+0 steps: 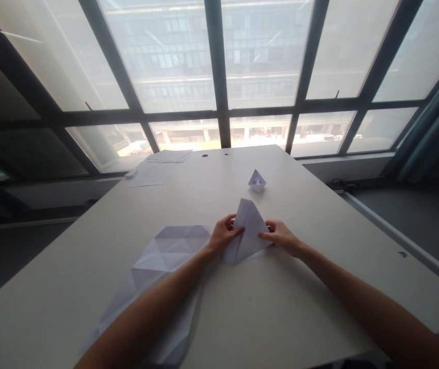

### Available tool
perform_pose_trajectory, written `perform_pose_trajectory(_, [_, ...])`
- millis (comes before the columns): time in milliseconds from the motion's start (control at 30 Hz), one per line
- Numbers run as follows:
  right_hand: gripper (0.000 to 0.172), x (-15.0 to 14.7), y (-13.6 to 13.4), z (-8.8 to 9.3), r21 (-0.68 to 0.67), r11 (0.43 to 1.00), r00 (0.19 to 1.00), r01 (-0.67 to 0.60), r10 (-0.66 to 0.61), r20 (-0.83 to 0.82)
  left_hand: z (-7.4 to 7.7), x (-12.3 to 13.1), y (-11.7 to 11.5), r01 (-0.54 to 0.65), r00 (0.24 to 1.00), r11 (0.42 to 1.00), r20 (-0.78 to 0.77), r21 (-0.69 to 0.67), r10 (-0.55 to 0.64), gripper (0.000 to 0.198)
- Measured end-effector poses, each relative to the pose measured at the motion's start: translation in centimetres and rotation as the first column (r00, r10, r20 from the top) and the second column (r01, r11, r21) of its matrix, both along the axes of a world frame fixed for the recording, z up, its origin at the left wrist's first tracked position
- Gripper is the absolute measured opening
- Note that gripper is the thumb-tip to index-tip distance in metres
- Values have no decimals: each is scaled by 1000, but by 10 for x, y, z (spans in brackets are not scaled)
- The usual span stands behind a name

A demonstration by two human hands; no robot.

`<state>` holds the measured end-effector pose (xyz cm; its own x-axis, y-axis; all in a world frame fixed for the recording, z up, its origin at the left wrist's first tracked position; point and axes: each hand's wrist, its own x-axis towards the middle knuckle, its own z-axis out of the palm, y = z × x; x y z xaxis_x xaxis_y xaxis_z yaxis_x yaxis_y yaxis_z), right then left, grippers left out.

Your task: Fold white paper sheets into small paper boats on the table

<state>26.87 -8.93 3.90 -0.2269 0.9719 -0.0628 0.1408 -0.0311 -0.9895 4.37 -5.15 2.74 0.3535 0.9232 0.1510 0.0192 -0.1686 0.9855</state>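
Between my two hands a folded sheet of white paper (250,230) stands tilted over the table, its narrow top pointing away from me. My left hand (225,233) pinches its left side, thumb in front and fingers behind. On the right edge, my right hand (278,236) grips it the same way. Under my left forearm lies a large creased sheet of paper (158,261), opened out with many fold lines. A small folded paper boat (257,181) sits just beyond the held paper.
The white table (299,312) stretches to tall windows (261,56) at the far end. Flat paper sheets (150,174) lie at the back left, with a small white object (130,174) beside them. A blue curtain (426,133) hangs at the right.
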Motion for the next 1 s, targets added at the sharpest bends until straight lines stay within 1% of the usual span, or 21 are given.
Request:
perform_pose_trajectory(67, [36,0,-2,1,15,999,998,-53,52,21,2,2,-3,74,997,997,2,-12,-74,60])
perform_pose_trajectory(100, [36,-1,-2,1,15,998,998,-56,56,30,3,3,-5,86,996,996,-1,-14,-86,62])
perform_pose_trajectory(133, [36,-1,-2,1,9,999,998,-48,48,34,3,4,-6,75,997,997,-5,-13,-75,65])
perform_pose_trajectory(200, [36,-2,-2,-1,-12,1000,1000,-11,12,27,4,5,-7,-3,1000,1000,-23,-4,3,62])
perform_pose_trajectory(267, [35,-2,-1,-2,-32,999,1000,29,-28,11,3,4,-6,-93,995,996,-43,10,93,49])
perform_pose_trajectory(300, [34,-2,0,-3,-44,998,999,46,-46,6,3,4,-6,-119,992,993,-48,16,120,43])
perform_pose_trajectory(367, [33,-1,1,-4,-65,996,998,69,-69,1,1,4,-4,-133,990,991,-47,14,133,37])
perform_pose_trajectory(467, [32,-1,2,-6,-70,994,996,86,-86,0,0,4,-1,-106,993,994,-54,-13,105,38])
perform_pose_trajectory(500, [32,-1,2,-6,-66,993,995,101,-101,8,0,4,1,-96,993,995,-69,-1,96,38])
perform_pose_trajectory(567, [31,-2,2,-8,-54,989,990,139,-138,23,-1,3,3,-85,987,993,-127,80,95,35])
perform_pose_trajectory(633, [30,-3,3,-10,-36,984,984,175,-174,33,-2,2,4,-95,965,973,-221,208,142,30])
perform_pose_trajectory(700, [30,-6,4,-13,-12,979,978,202,-201,53,-4,2,3,-106,918,941,-332,322,217,29])
perform_pose_trajectory(800, [29,-11,4,-15,73,976,964,205,-214,158,-9,4,-1,-88,818,903,-487,421,307,36])
perform_pose_trajectory(867, [28,-13,3,-16,159,970,929,184,-225,295,-11,5,-6,-54,754,892,-567,448,331,39])
perform_pose_trajectory(900, [28,-14,2,-16,199,964,892,176,-242,381,-12,6,-8,-31,729,890,-599,454,331,40])
perform_pose_trajectory(967, [23,-15,0,-17,278,944,780,176,-306,546,-12,7,-10,15,698,890,-642,457,318,46])
perform_pose_trajectory(1000, [23,-15,-1,-17,323,930,720,176,-345,602,-12,7,-11,34,689,890,-656,454,308,49])
